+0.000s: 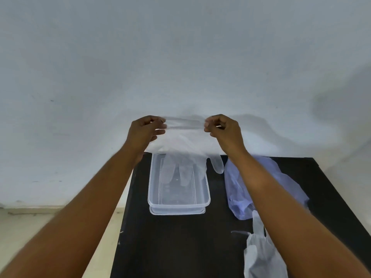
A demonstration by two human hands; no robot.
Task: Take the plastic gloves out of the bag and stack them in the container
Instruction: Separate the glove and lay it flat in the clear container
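A clear plastic glove [186, 149] hangs stretched between my two hands, cuff up and fingers down. My left hand [143, 131] pinches the cuff's left corner and my right hand [223, 130] pinches its right corner. The glove's fingertips dangle over the far end of a clear rectangular container [178, 203] on the black table [180, 247]. To the right of the container lies the bluish plastic bag [285, 177], partly hidden by my right forearm. Another glove [259, 253] lies on the table near the front right.
The black table stands against a pale wall [180, 57]. Its left edge runs close to the container, with light floor [30, 223] beyond. A lid or second tray sits under the container.
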